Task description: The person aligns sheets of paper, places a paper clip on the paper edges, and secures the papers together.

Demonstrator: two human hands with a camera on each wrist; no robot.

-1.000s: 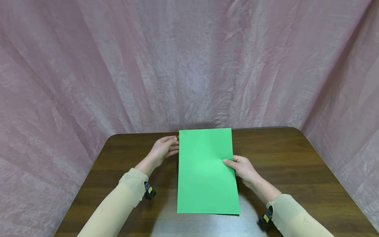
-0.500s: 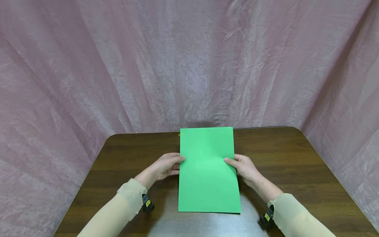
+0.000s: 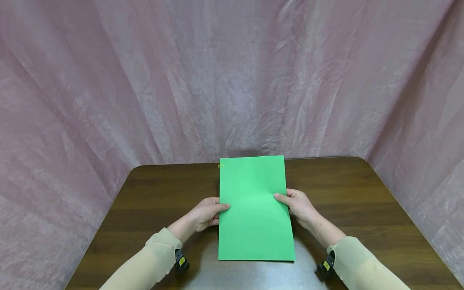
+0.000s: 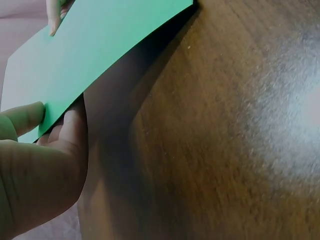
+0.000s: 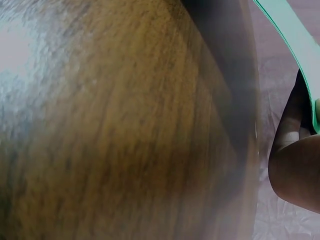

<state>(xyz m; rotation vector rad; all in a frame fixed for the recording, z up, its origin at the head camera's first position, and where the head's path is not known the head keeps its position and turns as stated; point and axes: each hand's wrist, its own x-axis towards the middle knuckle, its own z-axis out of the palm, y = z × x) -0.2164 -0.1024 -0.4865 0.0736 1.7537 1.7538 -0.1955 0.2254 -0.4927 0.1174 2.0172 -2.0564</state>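
Note:
Green paper (image 3: 253, 229) is held up over the table between both hands, its long sides running away from the body. In the right wrist view the paper's edge (image 5: 287, 40) shows thin layers lying together. A yellow paper clip (image 3: 221, 165) sits on its far left corner. My left hand (image 3: 206, 213) pinches the left side, thumb on top and fingers underneath. On the opposite side my right hand (image 3: 300, 205) grips the edge a little farther up, thumb on top, other fingers mostly hidden below. The left wrist view shows the sheet raised above the wood, casting a shadow.
The brown wooden table (image 3: 156, 185) has rounded far corners and a bright glare near the front. Pink curtains (image 3: 232, 80) hang behind its far edge and along the sides. A black camera (image 3: 181, 262) is strapped to each wrist.
My left hand has left the paper clip at the far corner, slid down toward me along the left edge and taken hold of the paper. The right hand stays in its grip.

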